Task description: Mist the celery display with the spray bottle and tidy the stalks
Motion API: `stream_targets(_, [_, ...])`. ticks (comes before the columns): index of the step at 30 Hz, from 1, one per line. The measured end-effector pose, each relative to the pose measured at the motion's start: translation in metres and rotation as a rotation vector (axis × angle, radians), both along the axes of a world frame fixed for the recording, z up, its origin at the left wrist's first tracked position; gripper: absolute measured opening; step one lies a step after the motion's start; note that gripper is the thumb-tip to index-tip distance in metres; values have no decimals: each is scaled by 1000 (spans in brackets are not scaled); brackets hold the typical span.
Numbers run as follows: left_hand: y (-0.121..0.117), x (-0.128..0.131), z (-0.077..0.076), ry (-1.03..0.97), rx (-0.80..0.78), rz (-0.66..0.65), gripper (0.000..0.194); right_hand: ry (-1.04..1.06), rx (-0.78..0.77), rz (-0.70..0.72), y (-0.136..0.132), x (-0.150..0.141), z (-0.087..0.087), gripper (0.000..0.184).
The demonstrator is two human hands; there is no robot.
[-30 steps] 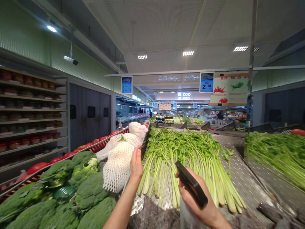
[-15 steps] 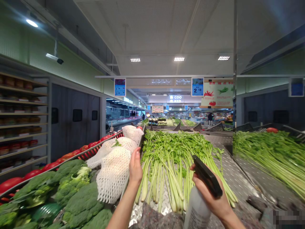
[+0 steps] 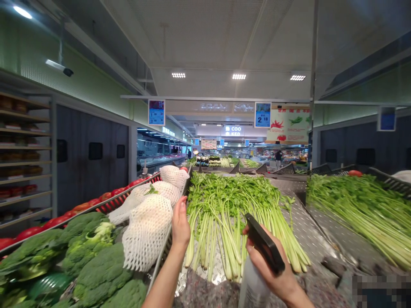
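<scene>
My right hand [image 3: 272,267] is wrapped round the neck of a spray bottle [image 3: 255,286] with a black trigger head [image 3: 265,244]. Its nozzle points forward over the celery [image 3: 231,222], which lies in a wide bed with leaves at the back and stalks toward me. At the left edge of that bed, my left hand [image 3: 180,224] is raised with fingers stretched upward and nothing seen in it. Close by on its left are pale vegetables in white foam nets [image 3: 149,231]. Whether the left hand touches the black divider [image 3: 189,175] I cannot tell.
Broccoli heads [image 3: 102,265] fill the near left, with red tomatoes [image 3: 83,207] behind a slatted divider. Grey felt-like cloth [image 3: 205,291] lies along the front edge. A mirror [image 3: 356,214] stands on the right, reflecting the celery. Price signs [image 3: 263,114] hang overhead.
The view has shifted slightly, so the surroundings sit further left and a little higher. My right hand and the spray bottle have moved a little left over the celery. My left hand stays raised.
</scene>
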State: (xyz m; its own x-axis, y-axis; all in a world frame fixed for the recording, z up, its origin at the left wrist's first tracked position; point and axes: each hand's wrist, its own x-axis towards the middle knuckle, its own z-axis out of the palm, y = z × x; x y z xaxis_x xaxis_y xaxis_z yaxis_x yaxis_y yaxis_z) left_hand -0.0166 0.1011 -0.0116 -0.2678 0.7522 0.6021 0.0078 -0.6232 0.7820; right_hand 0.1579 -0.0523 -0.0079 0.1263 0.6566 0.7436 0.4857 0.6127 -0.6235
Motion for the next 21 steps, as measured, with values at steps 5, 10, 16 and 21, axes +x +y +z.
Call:
stream_targets(5, [-1,9,2,50,17,1,43,-20,-11,-10,12,3,1,16])
stream_targets(10, [0,22,10,68,65,-23,42,-49,1,-51,23,4,6,14])
stream_targets(16, [-3,31,16,70,68,-47,41,-22,11,-63,15,1,3,16])
stream_targets(21, [-6,38,15,84,70,-75,40,56,48,-116,-2,20,-2,18])
